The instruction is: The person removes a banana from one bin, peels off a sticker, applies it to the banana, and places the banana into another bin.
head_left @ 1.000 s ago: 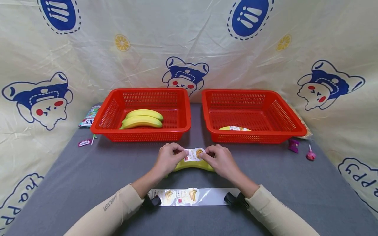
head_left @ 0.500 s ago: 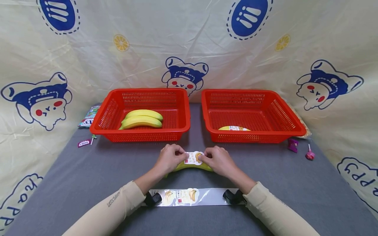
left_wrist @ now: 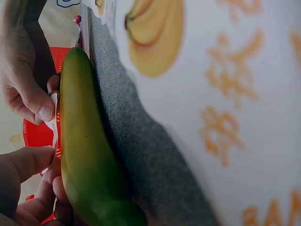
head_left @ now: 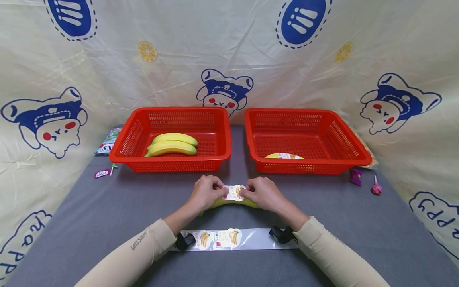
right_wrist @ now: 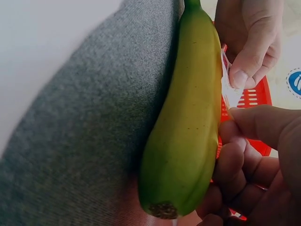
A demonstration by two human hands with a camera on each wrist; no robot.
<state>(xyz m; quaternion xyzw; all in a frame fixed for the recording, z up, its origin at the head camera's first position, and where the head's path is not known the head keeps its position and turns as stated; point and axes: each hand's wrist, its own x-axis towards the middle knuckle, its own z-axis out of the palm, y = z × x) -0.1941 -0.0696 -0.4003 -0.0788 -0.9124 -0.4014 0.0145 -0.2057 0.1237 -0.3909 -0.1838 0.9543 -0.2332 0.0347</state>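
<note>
In the head view my left hand (head_left: 207,192) pinches the left end of a white banana-print label (head_left: 233,192) between thumb and fingers. At its other end my right hand (head_left: 264,193) pinches it the same way. A yellow-green banana (head_left: 234,202) lies on the grey cloth just below the label. Both wrist views have the label along the banana's far side; in the right wrist view the banana (right_wrist: 183,122) has its dark tip toward the camera. Whether the label sticks to the peel I cannot tell. A backing strip (head_left: 247,239) with further labels lies nearer me, under the wrists.
At the back left a red basket (head_left: 211,159) holds bananas. Beside it another red basket (head_left: 308,167) contains a labelled banana (head_left: 284,156). Wrapped sweets (head_left: 102,173) and a snack bag (head_left: 108,142) lie left; a purple sweet (head_left: 356,176) and pink lollipop (head_left: 376,187) lie right.
Both hands and the label have come slightly nearer me, and the label has shifted a little to the left. Banana and baskets stay in place.
</note>
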